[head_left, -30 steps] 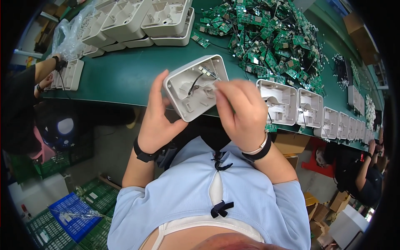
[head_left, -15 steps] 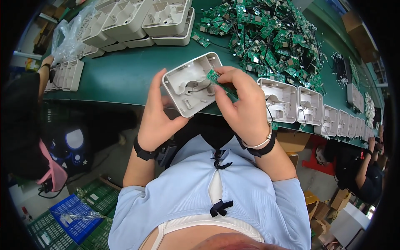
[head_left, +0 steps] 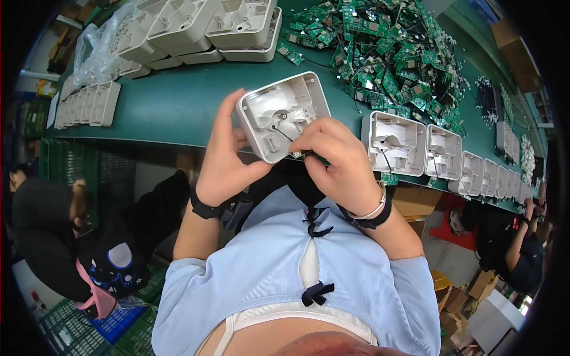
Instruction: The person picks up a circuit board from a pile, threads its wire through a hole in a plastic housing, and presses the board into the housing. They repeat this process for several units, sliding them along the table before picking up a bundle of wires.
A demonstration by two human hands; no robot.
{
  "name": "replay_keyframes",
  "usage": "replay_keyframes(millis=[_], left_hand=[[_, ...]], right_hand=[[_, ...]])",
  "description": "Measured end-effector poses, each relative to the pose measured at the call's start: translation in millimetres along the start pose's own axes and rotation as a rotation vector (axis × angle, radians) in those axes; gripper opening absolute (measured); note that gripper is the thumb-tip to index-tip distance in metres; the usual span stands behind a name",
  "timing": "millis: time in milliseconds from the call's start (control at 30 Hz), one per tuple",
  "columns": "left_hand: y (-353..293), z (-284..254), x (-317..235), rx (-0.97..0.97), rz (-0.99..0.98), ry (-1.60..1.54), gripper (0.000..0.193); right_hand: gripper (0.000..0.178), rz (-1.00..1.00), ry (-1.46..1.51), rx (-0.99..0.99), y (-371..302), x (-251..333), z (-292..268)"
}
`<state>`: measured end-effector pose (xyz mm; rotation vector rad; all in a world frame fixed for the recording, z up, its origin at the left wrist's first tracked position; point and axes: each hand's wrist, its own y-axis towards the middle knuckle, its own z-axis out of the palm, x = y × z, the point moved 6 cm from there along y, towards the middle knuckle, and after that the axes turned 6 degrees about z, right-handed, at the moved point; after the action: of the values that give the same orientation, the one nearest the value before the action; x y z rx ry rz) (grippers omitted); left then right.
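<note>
Above the table's near edge, a tilted white plastic housing (head_left: 259,108) is gripped along its left side and lower corner by my left hand (head_left: 222,169). Its open face shows molded posts, ribs and a round recess. From near that recess a thin black cable (head_left: 283,134) runs over to my right hand (head_left: 339,163), whose fingers are closed in a pinch at the housing's lower right edge. A sliver of green circuit board (head_left: 297,155) peeks out under these fingers; most of it is hidden by the hand.
A heap of green circuit boards (head_left: 386,53) with black cables covers the far right of the green table (head_left: 172,107). White housings (head_left: 393,145) line its right edge; more housings (head_left: 243,24) are stacked far left beside a plastic bag (head_left: 98,50). Other people sit left and right.
My right hand has moved down and left with the circuit board, from the housing's right side to its lower edge. The housing is tilted differently. At left, a person has leaned lower.
</note>
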<state>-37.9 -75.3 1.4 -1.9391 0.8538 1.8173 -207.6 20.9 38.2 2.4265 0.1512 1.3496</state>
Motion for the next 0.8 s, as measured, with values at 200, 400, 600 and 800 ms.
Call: replay_keyframes(millis=[200,400,600,800], left_hand=[[2,0,3,-0.024,0.002,-0.106,0.115],[3,0,7,-0.02,0.014,-0.152,0.113],[6,-2,11,0.005,0.013,-0.187,0.116],[8,-10,16,0.052,-0.014,-0.262,0.12]], right_hand=[[0.024,-0.038,-0.039,0.041,-5,7,3],[0.018,-0.078,-0.056,0.012,-14,3,5],[0.021,0.059,0.034,-0.007,-11,-9,11],[0.024,-0.074,-0.062,-0.136,1,-7,10]])
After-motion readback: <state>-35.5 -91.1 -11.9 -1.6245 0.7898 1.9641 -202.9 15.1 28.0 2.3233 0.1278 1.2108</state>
